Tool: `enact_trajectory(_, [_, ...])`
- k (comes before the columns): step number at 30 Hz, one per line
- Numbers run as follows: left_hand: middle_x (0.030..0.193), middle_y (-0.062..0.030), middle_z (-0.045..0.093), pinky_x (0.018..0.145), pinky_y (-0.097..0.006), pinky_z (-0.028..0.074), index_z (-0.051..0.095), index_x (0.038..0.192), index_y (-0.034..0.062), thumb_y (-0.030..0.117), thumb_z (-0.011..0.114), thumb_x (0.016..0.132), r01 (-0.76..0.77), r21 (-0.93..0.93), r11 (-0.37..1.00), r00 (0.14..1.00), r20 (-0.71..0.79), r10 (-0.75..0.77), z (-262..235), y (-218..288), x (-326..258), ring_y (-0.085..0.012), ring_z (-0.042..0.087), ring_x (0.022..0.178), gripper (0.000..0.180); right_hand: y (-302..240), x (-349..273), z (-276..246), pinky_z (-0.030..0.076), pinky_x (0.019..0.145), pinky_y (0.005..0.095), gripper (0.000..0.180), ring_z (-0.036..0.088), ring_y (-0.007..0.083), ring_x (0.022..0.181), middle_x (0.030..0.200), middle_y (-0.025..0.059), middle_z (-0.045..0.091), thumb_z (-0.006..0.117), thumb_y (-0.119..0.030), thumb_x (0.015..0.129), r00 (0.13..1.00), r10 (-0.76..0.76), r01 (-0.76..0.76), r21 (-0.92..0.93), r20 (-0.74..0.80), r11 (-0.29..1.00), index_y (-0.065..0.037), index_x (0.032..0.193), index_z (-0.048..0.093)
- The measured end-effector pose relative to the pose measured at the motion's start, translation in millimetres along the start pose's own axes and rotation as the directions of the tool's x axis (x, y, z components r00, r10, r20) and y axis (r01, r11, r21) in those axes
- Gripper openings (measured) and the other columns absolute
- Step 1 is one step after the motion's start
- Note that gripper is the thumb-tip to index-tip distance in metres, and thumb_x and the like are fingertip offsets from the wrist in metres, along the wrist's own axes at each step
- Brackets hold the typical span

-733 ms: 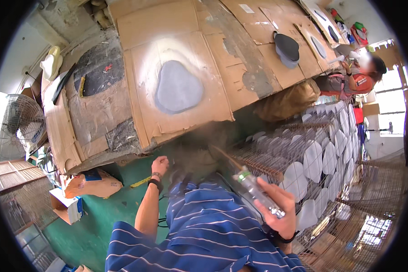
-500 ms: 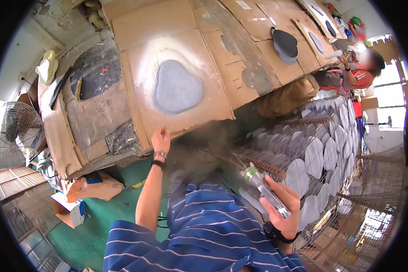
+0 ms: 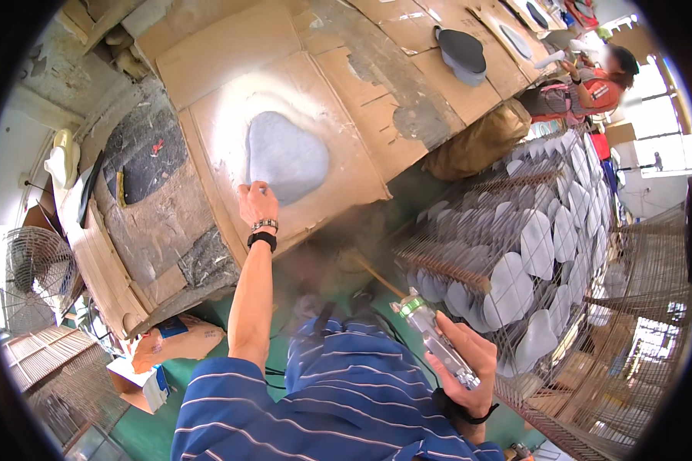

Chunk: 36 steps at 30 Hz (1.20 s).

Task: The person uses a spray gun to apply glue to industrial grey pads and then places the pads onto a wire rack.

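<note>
A grey, rounded, roughly heart-shaped flat pad (image 3: 291,154) lies on a cardboard sheet (image 3: 346,165) marked by a whitish spray haze. My left hand (image 3: 258,205) is at the pad's near left edge, its fingers pinched together. A small dark spot shows at the fingertips; whether they grip the pad's edge or something small is not visible. In my right hand (image 3: 469,361) is a silver spray gun (image 3: 430,332) with a green ring, held low in front of my body and pointing toward the table. The fingers wrap around its body.
A wire rack (image 3: 446,265) full of grey pads stands at the right. Farther along the table is a stack of dark grey pads (image 3: 463,58); a co-worker (image 3: 592,92) is beyond. A fan (image 3: 38,269) stands at the left, with an open box (image 3: 142,384) on the floor.
My left hand has moved forward from the cardboard's near edge to the edge of the grey pad. My right hand still holds the spray gun. The view has shifted slightly.
</note>
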<state>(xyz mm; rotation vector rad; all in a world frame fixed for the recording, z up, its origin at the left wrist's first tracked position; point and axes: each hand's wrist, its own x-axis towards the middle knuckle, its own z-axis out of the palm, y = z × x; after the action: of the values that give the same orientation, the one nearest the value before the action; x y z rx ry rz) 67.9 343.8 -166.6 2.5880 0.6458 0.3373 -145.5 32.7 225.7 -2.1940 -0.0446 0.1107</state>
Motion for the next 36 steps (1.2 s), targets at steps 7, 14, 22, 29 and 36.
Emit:
enact_trajectory(7, [0.119, -0.0105, 0.055, 0.084, -0.046, 0.051, 0.065, 0.121, 0.0212, 0.02, 0.079, 0.076, 0.223, 0.053, 0.973, 0.973, -0.077, -0.219, 10, 6, 0, -0.0311, 0.06, 0.107, 0.046, 24, -32, -23, 0.052, 0.071, 0.0307, 0.057, 0.067, 0.026, 0.077, 0.093, 0.0184, 0.07, 0.078, 0.003, 0.072, 0.998, -0.037, 0.038, 0.017, -0.043, 0.999, 0.004, 0.129, 0.065])
enact_trajectory(14, [0.128, -0.0131, 0.052, 0.09, -0.049, 0.048, 0.058, 0.131, 0.0162, 0.03, 0.08, 0.08, 0.161, -0.023, 0.987, 0.974, -0.16, -0.163, -28, 91, 11, -0.0329, 0.058, 0.115, 0.057, 68, -67, -43, 0.052, 0.073, 0.0333, 0.058, 0.068, 0.0317, 0.08, 0.096, 0.018, 0.07, 0.079, 0.0, 0.076, 0.993, 0.042, -0.037, 0.048, -0.114, 0.998, 0.0, 0.131, 0.064])
enact_trajectory(22, [0.093, -0.0139, 0.066, 0.075, -0.05, 0.056, 0.059, 0.105, 0.0058, 0.018, 0.066, 0.09, 0.656, -0.75, 0.091, 0.733, 0.603, -0.314, 23, 60, 115, -0.0281, 0.066, 0.088, 0.021, 106, -92, -58, 0.054, 0.078, 0.0398, 0.073, 0.067, 0.038, 0.088, 0.102, 0.0176, 0.069, 0.066, 0.012, 0.064, 0.996, -0.001, 0.01, 0.099, -0.089, 0.995, -0.003, 0.135, 0.06])
enact_trajectory(29, [0.138, -0.0221, 0.058, 0.095, -0.047, 0.049, 0.047, 0.142, -0.001, 0.034, 0.074, 0.083, 0.46, -0.374, 0.805, 0.887, 0.219, -0.406, 7, 70, 77, -0.0352, 0.061, 0.119, 0.074, 122, -123, -69, 0.054, 0.077, 0.0417, 0.072, 0.067, 0.0388, 0.088, 0.103, 0.0185, 0.069, 0.066, 0.012, 0.065, 0.974, 0.072, -0.048, 0.114, -0.214, 0.992, -0.004, 0.135, 0.061])
enact_trajectory(36, [0.122, -0.0133, 0.061, 0.095, -0.046, 0.052, 0.072, 0.122, 0.0243, 0.04, 0.078, 0.072, 0.341, 0.349, 0.873, 0.925, 0.043, -0.379, 29, 23, -21, -0.032, 0.061, 0.114, 0.053, 131, -124, -60, 0.054, 0.075, 0.0402, 0.068, 0.067, 0.038, 0.086, 0.102, 0.019, 0.068, 0.068, 0.011, 0.068, 0.953, 0.201, -0.18, 0.112, -0.225, 0.977, -0.002, 0.135, 0.061])
